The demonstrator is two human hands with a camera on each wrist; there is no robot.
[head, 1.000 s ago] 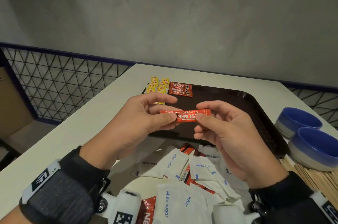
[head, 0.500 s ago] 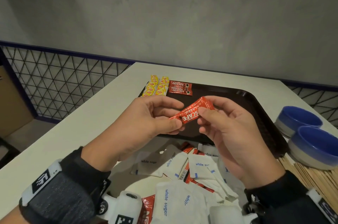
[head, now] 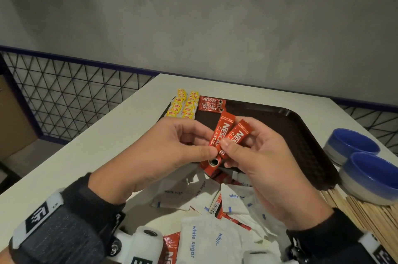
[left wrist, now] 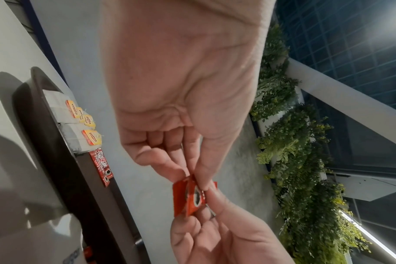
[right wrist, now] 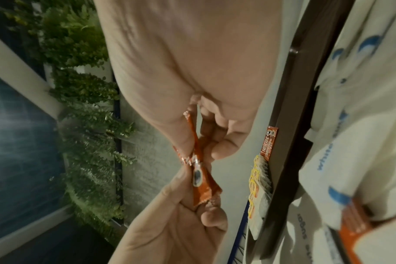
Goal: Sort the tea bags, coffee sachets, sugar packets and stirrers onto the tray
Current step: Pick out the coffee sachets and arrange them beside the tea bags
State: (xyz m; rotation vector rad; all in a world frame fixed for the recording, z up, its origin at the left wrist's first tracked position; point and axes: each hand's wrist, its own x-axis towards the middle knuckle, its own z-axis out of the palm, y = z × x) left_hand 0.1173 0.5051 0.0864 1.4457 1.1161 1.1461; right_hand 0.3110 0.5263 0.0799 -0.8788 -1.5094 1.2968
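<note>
Two red coffee sachets (head: 224, 134) (left wrist: 188, 198) (right wrist: 200, 178) are held upright and fanned apart above the near edge of the dark brown tray (head: 290, 130). My left hand (head: 172, 147) pinches their lower part with thumb and fingers. My right hand (head: 254, 151) pinches them from the right with its thumb on top. On the tray's far left corner lie two rows of yellow tea bags (head: 184, 105) and two coffee sachets (head: 212, 104) side by side. A loose heap of white sugar packets (head: 206, 240) and more red sachets lies on the table below my hands.
Two blue-and-grey bowls (head: 366, 169) stand at the tray's right. Wooden stirrers (head: 366, 218) lie in a bundle in front of them. The white table (head: 86, 147) ends at a wire mesh railing on the left and behind.
The single-looking sachet held level between both hands has been turned upright and spread into two sachets. Both hands have stayed over the tray's near edge.
</note>
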